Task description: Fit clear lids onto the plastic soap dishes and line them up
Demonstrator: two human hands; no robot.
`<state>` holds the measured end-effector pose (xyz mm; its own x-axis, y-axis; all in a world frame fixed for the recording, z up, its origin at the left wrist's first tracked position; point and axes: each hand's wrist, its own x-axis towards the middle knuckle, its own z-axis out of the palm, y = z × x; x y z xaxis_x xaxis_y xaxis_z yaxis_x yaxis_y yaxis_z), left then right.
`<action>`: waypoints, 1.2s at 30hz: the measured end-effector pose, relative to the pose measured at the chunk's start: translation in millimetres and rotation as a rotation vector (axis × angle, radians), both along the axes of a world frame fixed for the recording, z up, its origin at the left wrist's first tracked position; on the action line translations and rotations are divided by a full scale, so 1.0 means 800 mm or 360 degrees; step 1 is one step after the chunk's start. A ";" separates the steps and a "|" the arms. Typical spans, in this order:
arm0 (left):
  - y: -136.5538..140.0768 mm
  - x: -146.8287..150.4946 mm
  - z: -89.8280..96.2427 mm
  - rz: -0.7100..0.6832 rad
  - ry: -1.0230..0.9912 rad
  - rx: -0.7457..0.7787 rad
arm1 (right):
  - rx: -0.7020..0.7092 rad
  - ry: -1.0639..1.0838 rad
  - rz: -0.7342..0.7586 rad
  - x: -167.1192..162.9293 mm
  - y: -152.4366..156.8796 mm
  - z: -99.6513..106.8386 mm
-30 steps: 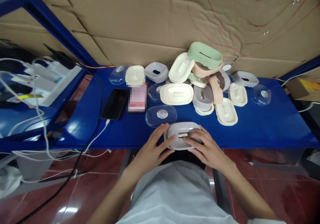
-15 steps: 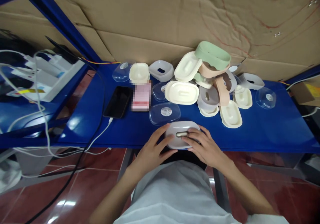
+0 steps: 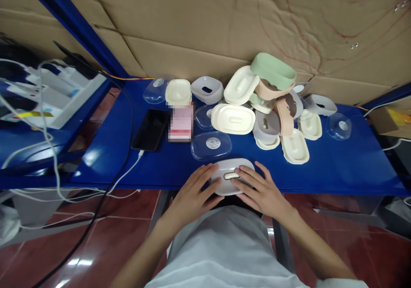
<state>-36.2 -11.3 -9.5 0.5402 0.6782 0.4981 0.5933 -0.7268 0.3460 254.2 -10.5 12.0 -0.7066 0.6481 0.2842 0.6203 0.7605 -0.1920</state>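
Note:
A light grey soap dish (image 3: 224, 188) lies bottom-up at the front edge of the blue table, with a cream strip showing in its oval slot. My left hand (image 3: 197, 189) grips its left end, fingertips on the rim and top. From the right, my right hand (image 3: 260, 187) holds the other end, its fingers over the top beside the slot. Just beyond the dish is a clear lid (image 3: 211, 146) with a round sticker. A cream tray (image 3: 233, 119) sits behind that lid.
Green (image 3: 272, 70), peach, grey and cream dish parts are heaped at the back. A black phone (image 3: 150, 129) on a white cable lies left, beside a pink-screened phone (image 3: 181, 123). A power strip (image 3: 77, 97) stands far left; another clear lid (image 3: 339, 126) lies right.
My right fingers have spread and shifted slightly over the dish. The slot, which showed a greyish strip before, now shows a cream one. Both hands stay on the dish.

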 end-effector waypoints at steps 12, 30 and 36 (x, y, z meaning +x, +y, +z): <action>-0.046 -0.094 0.000 0.0427 -0.0050 -0.0174 | -0.0070 0.0078 -0.0114 -0.046 0.073 0.011; 0.017 -0.016 0.003 0.0107 -0.0239 -0.0455 | -0.0030 0.0581 -0.0349 -0.002 -0.010 0.005; 0.019 -0.018 -0.004 0.0125 -0.0242 -0.0345 | -0.0007 0.0374 -0.0155 -0.025 -0.003 -0.010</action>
<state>-50.8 3.7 -13.0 0.4117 0.8148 0.4082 0.5744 -0.5797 0.5779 234.3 -13.1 3.6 -0.5557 0.7112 0.4305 0.6284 0.6984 -0.3427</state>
